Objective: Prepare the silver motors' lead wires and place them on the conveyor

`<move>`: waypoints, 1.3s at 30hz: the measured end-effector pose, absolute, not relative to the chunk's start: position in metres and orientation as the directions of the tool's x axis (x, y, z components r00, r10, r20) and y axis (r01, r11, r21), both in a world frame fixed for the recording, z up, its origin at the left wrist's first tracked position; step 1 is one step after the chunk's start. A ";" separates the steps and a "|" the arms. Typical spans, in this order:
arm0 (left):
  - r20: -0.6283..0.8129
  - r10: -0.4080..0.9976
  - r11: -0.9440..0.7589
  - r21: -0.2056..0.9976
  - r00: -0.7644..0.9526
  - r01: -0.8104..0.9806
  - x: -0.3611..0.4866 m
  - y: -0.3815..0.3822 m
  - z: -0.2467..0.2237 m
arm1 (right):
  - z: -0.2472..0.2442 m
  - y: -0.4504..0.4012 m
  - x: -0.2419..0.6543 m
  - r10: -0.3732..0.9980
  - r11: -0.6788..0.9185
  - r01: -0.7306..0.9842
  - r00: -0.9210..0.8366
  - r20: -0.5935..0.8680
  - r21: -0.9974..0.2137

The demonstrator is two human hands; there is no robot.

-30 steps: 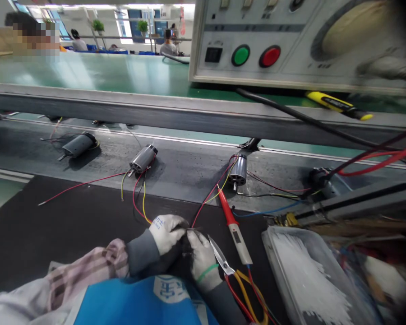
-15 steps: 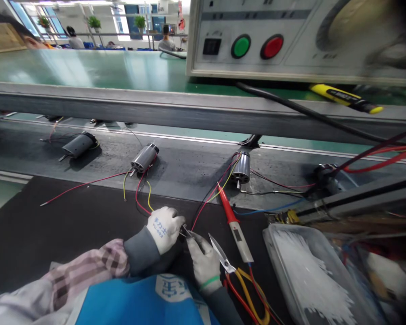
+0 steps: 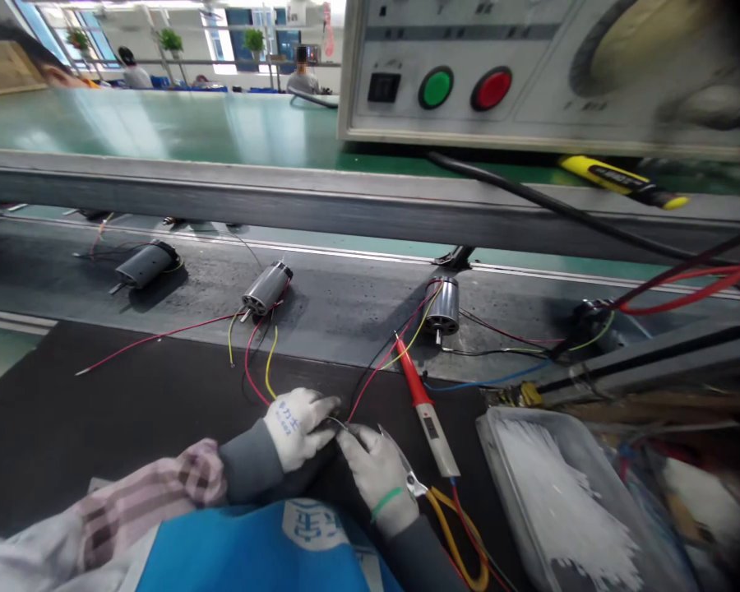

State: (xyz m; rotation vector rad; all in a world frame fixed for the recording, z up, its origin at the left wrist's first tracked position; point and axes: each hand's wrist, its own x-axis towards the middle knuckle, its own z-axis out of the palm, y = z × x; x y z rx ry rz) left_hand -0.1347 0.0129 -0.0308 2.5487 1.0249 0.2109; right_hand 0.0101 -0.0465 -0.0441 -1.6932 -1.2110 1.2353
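My left hand (image 3: 297,427), in a white glove, has its fingers bent around wires. Red and yellow wires (image 3: 270,370) run to it from a silver motor (image 3: 267,289). My right hand (image 3: 373,469), gloved with a green band at the wrist, pinches wire at its fingertips, close to the left fingers. A red wire (image 3: 365,391) and a black one lead there from a second silver motor (image 3: 442,306). A short pale strand bridges the two hands; its ends are hidden by the gloves. Scissors (image 3: 414,485) with yellow handles lie partly behind my right hand.
A red-tipped test probe (image 3: 432,432) lies right of my hands on the black mat (image 3: 160,395). A clear tray (image 3: 497,469) holds thin white sleeves. A grey motor (image 3: 145,265) rests further left. Above, a shelf edge (image 3: 222,185) carries a control box (image 3: 444,136) and a yellow-black tool (image 3: 620,179).
My left fingers have opened out a little from a tighter curl. My right hand has shifted slightly right over the scissor blades. The dark piece between the hands no longer shows; a pale strand does.
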 end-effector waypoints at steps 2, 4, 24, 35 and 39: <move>-0.011 0.794 -0.543 0.436 0.607 0.718 -0.144 0.007 -0.037 | -0.040 -0.046 0.013 0.953 -0.302 0.373 0.119 -0.278 -0.877; -0.064 0.854 -0.439 0.444 0.516 0.781 -0.150 0.000 -0.043 | -0.038 -0.044 0.014 0.955 -0.298 0.464 0.155 -0.254 -0.835; -0.097 0.884 -0.346 0.523 0.458 0.779 -0.137 -0.015 -0.058 | -0.038 -0.030 0.017 0.913 -0.403 0.031 0.081 -0.399 -0.915; -0.306 0.669 -0.596 0.323 0.677 0.735 -0.125 -0.018 -0.054 | -0.024 0.018 -0.037 0.900 -0.410 -0.060 0.135 -0.414 -0.910; -0.236 0.694 -0.602 0.330 0.681 0.728 -0.130 -0.016 -0.056 | -0.019 0.010 -0.026 0.903 -0.412 -0.108 0.082 -0.421 -0.905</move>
